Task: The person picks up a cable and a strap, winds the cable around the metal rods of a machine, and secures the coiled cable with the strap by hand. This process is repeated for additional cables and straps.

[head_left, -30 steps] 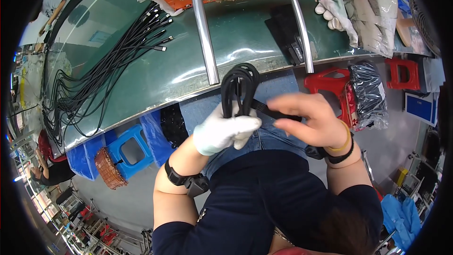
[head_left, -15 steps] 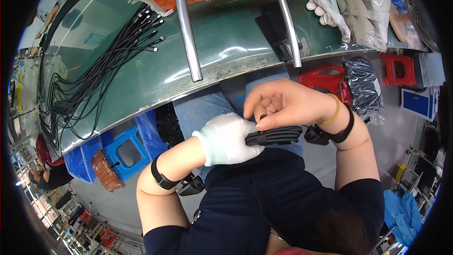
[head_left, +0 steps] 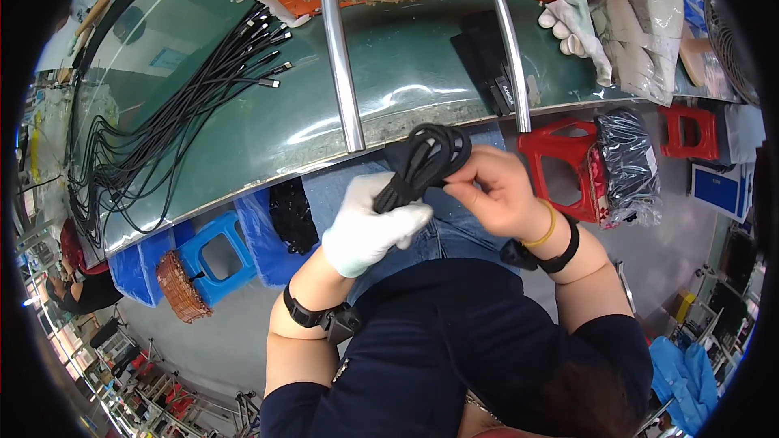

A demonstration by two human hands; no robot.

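A coiled black cable (head_left: 423,164) is held upright over my lap, gathered by a black strap around its lower part. My left hand (head_left: 365,229), in a white glove, is closed around the strapped end. Bare, my right hand (head_left: 501,199) pinches with thumb and fingers at the right side of the loops; its fingertips are partly hidden by the coil. On the green table lies a spread bundle of black cables (head_left: 174,109) with metal plugs at their far ends.
Two metal bars (head_left: 345,73) reach over the green table (head_left: 389,49). Flat black packets (head_left: 487,57), a white glove (head_left: 578,28) and a clear bag (head_left: 641,32) lie to the right. Below stand a blue stool (head_left: 215,255) and a red stool (head_left: 560,146).
The coil has been raised toward the table edge and turned from lying flat to upright, its loops now facing up. Both hands moved with it, the right now at its side.
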